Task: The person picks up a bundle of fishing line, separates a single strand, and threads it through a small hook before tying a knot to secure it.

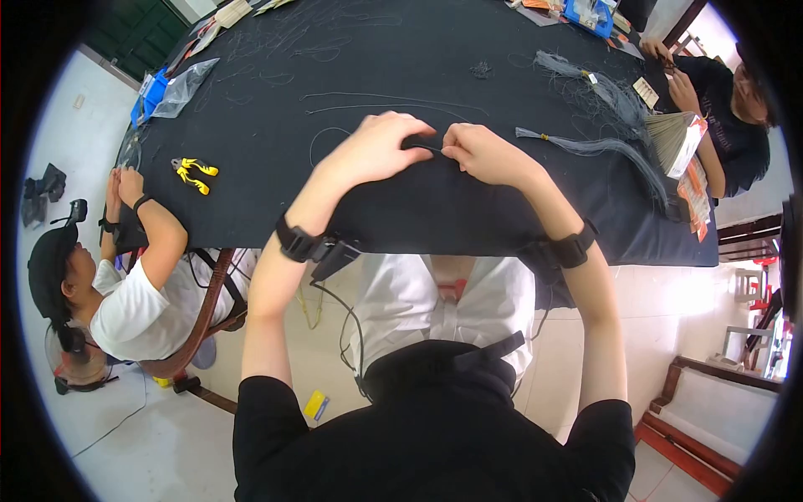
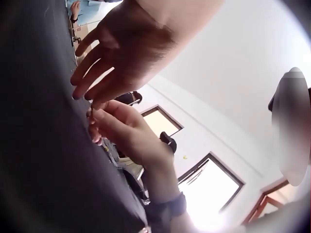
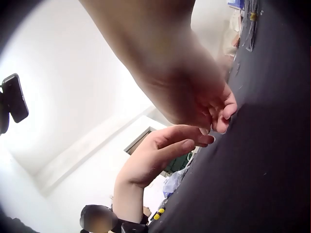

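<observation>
Two hands meet over a black-covered bench (image 1: 468,217), nr. its front edge, w/ a thin dark strand (image 1: 427,149) btwn them. The right hand (image 1: 489,155) pinches the strand at thumb and fingertips, other fingers curled in, prob. b/c so slim a piece needs a firm hold at one spot. The left hand (image 1: 376,149) is spread, fingers long and thumb well apart, w/ the strand showing at its opening; whether those fingertips touch it, can't tell. The wide gap prob. leaves room to guide the piece w/o crimping it. A thin loop (image 1: 313,144) curves out beside the left wrist, poss. the same piece; the join is hidden.

Beyond the hands, loose strands (image 1: 368,106) lie stretched across the cloth, prob. laid out to avoid tangles. To the R, a slim grey bundle (image 1: 615,148) is bound nr. one end w/ a yellow tie, presumably to stop it fanning out; a thicker bundle (image 1: 602,88) lies behind it, ends straggling. Yellow-handled pliers (image 1: 186,166) rest on the L, apart from the work, nr. a seated person in a white top (image 1: 138,305). Opposite side: a person in a black top (image 1: 728,125), beside stacked cards (image 1: 672,146).
</observation>
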Available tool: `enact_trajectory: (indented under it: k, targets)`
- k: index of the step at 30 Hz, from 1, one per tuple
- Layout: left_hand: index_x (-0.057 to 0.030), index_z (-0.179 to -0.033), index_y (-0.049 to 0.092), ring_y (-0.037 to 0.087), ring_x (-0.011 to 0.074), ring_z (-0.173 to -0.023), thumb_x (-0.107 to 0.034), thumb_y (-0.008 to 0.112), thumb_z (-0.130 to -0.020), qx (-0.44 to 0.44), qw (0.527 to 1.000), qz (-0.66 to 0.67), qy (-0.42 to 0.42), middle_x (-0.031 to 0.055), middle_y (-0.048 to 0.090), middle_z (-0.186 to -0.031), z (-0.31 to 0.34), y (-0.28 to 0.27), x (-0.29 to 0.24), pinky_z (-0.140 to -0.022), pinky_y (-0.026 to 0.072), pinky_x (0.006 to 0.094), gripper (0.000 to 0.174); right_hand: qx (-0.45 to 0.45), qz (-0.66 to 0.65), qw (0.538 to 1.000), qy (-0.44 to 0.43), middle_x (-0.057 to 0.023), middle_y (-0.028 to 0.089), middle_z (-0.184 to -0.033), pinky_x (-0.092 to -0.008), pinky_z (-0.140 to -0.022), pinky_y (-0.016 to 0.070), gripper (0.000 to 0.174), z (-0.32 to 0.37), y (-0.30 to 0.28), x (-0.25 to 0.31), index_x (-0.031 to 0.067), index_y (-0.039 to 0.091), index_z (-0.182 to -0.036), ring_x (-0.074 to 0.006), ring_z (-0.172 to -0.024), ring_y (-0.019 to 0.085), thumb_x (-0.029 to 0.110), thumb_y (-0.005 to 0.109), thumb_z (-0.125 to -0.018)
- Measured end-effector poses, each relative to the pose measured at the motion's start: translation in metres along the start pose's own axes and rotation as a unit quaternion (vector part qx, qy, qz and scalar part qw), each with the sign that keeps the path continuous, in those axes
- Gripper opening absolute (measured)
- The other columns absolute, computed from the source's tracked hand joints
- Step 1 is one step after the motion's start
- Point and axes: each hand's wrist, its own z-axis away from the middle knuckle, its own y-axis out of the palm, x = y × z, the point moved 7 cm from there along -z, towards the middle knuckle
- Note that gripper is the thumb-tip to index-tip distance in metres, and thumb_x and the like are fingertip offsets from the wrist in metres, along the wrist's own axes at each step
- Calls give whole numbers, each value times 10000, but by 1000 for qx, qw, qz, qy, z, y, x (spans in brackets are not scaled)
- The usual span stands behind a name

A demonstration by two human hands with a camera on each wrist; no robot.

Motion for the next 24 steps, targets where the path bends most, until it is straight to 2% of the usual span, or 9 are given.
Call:
enact_trajectory:
  k: [2,5,8,11,13,15,18,23,24]
  targets:
    - [-30,-930,631,609,250,-800,-160,629,-776,22,998,60,-9,112,648,-827,-16,16,-5,-733,462,333,201,-12,-28,999,22,-207,585,-888,-390,-759,436,169,4,-8,-5,-48,560,-828,-344,-854,569,110,504,-843]
    - [-17,-846,645,593,178,-667,-147,609,-792,64,978,175,-88,83,645,-728,-31,24,-6,-637,456,290,146,-10,-40,998,57,-205,586,-871,-374,-747,435,164,10,-16,-11,-50,555,-825,-338,-834,571,105,505,-838]
    - [-12,-788,648,544,106,-594,-138,595,-798,68,977,178,-97,56,617,-651,-38,28,-3,-565,429,260,137,-46,-37,998,29,-200,589,-828,-365,-714,443,160,11,-24,-18,-47,560,-822,-331,-796,578,107,519,-827]
    - [-11,-817,645,524,83,-573,-133,590,-807,20,973,201,-109,38,600,-655,-40,26,-1,-534,417,240,134,-88,-48,994,36,-192,590,-782,-365,-687,452,160,5,-38,-28,-44,564,-798,-326,-759,584,114,543,-809]
    - [-8,-838,640,513,68,-562,-133,582,-819,-12,951,287,-116,24,591,-667,-42,37,14,-512,402,220,140,-189,-29,981,39,-186,599,-769,-354,-670,461,141,-2,-62,-46,-27,582,-795,-311,-739,593,112,568,-776]
    - [-5,-856,635,499,55,-550,-136,575,-829,-21,924,353,-143,14,585,-680,-41,45,23,-494,388,201,147,-224,-22,967,115,-185,614,-811,-351,-704,467,151,-17,-85,-79,-12,598,-814,-304,-783,604,130,580,-768]
    - [-5,-869,632,473,40,-532,-147,572,-838,-11,899,396,-187,5,578,-689,-40,50,29,-472,366,184,156,-234,34,956,176,-183,628,-884,-365,-803,461,214,-44,-97,-134,7,630,-859,-301,-891,604,193,606,-755]
    - [-1,-818,643,494,58,-507,-162,600,-796,-20,908,375,-186,19,603,-658,-41,52,31,-471,390,216,168,-227,50,943,238,-181,629,-943,-369,-833,454,261,-60,-88,-148,29,654,-887,-314,-930,595,247,628,-745]
    - [-4,-820,645,522,68,-555,-171,600,-795,-12,907,373,-194,22,608,-666,-42,54,34,-524,415,227,175,-234,55,940,242,-183,631,-941,-371,-832,455,256,-61,-88,-143,33,660,-882,-314,-928,597,246,630,-742]
